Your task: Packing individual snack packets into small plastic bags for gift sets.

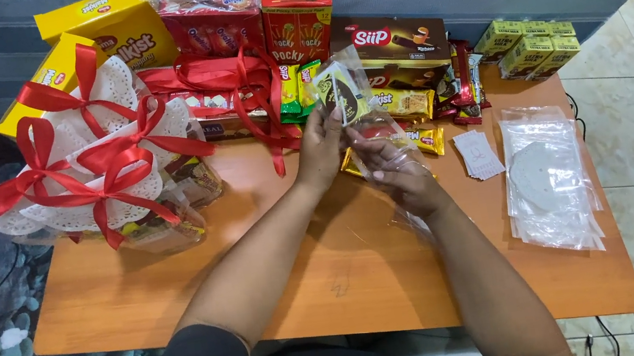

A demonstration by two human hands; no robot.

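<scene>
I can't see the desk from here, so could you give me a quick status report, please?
Left hand holds small snack packet. Right hand holds clear plastic bag open. Ribboned parcels sit left, apart.

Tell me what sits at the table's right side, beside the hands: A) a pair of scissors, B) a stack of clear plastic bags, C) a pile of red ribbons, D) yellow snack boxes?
B: a stack of clear plastic bags lies flat on the table to the right of the right hand, while the left hand holds a small snack packet.
</scene>
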